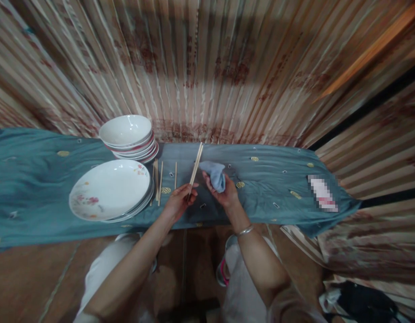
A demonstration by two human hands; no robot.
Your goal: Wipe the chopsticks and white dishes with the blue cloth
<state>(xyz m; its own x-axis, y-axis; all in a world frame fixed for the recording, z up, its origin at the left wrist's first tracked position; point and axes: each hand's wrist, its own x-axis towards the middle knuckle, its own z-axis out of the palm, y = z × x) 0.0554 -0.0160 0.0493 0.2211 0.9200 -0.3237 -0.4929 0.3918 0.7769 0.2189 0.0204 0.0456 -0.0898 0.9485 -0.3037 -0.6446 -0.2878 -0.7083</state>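
Note:
Chopsticks [196, 165] stand upright, tilted a little to the right, in the closed fingers of my left hand [181, 200]. Just to their right, my right hand [224, 190] is wrapped round a bunched light-blue cloth [214, 174]. The cloth's upper left edge comes close to the chopsticks; I cannot tell whether it touches them. Left of my left hand, several loose chopsticks [160, 184] lie on the green tablecloth. Beside them is a stack of white plates with a flower pattern [109, 190].
Behind the plates rises a stack of white bowls [125, 131] with reddish rims. A pixelated pale packet-like item [322, 193] lies at the right end of the narrow table, which has a green patterned cloth [261, 202]. A pleated curtain [207, 67] hangs directly behind the table.

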